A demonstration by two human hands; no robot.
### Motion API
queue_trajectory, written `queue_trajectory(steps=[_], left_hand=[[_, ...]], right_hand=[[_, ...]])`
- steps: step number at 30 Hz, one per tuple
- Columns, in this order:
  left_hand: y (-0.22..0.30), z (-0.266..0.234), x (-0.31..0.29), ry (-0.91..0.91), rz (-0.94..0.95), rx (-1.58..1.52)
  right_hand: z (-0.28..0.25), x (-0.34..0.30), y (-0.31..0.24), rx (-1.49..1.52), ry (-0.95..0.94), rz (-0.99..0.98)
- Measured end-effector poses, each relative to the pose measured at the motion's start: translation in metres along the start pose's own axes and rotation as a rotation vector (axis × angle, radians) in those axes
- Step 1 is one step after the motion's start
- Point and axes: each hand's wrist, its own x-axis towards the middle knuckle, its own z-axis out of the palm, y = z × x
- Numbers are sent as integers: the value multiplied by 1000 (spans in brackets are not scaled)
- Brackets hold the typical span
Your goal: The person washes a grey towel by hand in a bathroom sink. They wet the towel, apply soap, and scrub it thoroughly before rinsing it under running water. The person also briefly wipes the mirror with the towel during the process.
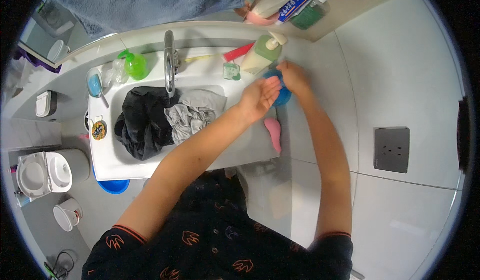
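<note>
My left hand (259,99) is held palm up over the right end of the white sink (240,142), its fingers lightly cupped and nothing visible in the palm. Just beyond its fingertips is a rounded blue container (284,96), partly hidden by both hands. My right hand (295,77) is closed at the top of this container, with its fingers curled; what exactly they grip is hidden. In the basin lie a bunched black cloth (142,122) and a crumpled grey cloth (192,115), beneath the chrome faucet (170,62).
A pale green pump bottle (261,54), a red box (238,52) and a pink brush-like item (273,132) surround my hands. A bright green pump bottle (135,65) stands at the back left. Above hangs a blue towel (160,2). The tiled wall (325,105) borders the right side.
</note>
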Motion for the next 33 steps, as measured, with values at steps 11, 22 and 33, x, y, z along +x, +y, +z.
queue_trajectory(steps=[11,22,33], left_hand=[[-4,-11,-7,-103,-6,-69],[24,-247,-112,292,219,-230],[50,-271,-136,340,357,-237]], right_hand=[[20,7,13,109,209,-189],[140,-96,-65,503,227,-711],[337,-69,-116,272,-395,-665]])
